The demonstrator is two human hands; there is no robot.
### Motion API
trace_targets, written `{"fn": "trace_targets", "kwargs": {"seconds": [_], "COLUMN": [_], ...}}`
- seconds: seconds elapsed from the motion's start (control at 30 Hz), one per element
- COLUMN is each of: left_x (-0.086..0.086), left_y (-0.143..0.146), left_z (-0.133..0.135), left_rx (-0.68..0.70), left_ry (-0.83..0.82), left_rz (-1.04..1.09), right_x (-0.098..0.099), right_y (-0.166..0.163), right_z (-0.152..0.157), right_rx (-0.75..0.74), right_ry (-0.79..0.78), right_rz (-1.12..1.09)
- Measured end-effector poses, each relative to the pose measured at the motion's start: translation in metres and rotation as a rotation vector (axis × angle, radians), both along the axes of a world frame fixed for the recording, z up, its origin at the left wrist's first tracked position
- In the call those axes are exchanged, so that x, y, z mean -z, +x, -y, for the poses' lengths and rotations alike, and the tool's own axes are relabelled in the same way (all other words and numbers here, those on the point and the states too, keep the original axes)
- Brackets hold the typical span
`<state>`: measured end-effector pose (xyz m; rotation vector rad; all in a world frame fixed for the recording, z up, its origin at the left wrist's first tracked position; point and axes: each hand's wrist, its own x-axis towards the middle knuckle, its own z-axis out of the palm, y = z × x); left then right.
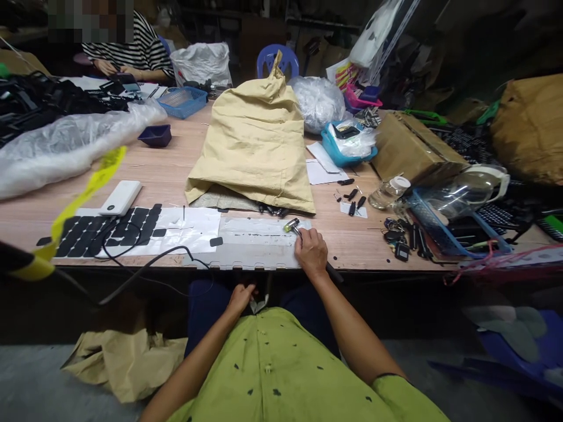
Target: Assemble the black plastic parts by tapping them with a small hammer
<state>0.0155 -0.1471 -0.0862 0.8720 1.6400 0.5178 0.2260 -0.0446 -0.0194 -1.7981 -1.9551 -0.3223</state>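
Note:
My right hand (311,251) rests at the table's front edge, its fingers wrapped round a small hammer (291,225). The hammer's metal head with a yellowish face points left, and its dark handle sticks out behind my wrist. Below the hand and to its left lies a grey, worn board (259,240). My left hand (241,298) is low over my lap, under the table edge, with the fingers closed; what they hold is too small to make out. Close to it shows a small pale piece (258,306). White sheets with black stickers (83,234) lie left of the board.
A large tan sack (255,140) stands behind the board, with small black parts at its hem. A white power bank (121,197) and black cable (149,266) are left. Keys, a blue basket (444,228) and a cardboard box (413,143) stand right. Another person sits far left.

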Motion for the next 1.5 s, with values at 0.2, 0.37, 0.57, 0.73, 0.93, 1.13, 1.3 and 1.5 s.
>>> {"fn": "trace_targets", "kwargs": {"seconds": [0.2,0.37,0.57,0.73,0.93,1.13,1.3,1.5], "left_x": [-0.038,-0.100,-0.125,-0.124,-0.119,-0.098,-0.091,-0.097], "left_y": [0.012,0.015,0.011,0.020,0.011,-0.016,-0.004,0.018], "left_z": [0.013,-0.028,-0.147,-0.198,-0.189,-0.135,-0.113,-0.126], "left_rx": [0.280,0.413,-0.038,-0.111,-0.025,0.150,0.098,0.136], "left_ry": [0.056,0.269,0.542,0.386,0.386,0.690,0.706,0.699], "left_rz": [0.246,0.303,-0.271,-0.635,-0.699,-0.637,-0.588,-0.751], "right_x": [-0.001,-0.003,0.000,0.000,-0.002,-0.002,-0.003,-0.005], "right_y": [-0.002,-0.003,-0.005,-0.008,-0.010,-0.013,-0.013,-0.013], "right_z": [0.001,0.001,0.000,0.000,0.001,0.000,0.000,0.000], "right_rx": [-0.006,-0.012,-0.010,-0.016,-0.012,-0.004,0.003,0.007], "right_ry": [-0.014,-0.040,-0.017,0.003,-0.027,-0.056,-0.069,-0.080], "right_rz": [0.004,0.003,0.002,0.011,-0.007,-0.026,-0.029,-0.015]}}
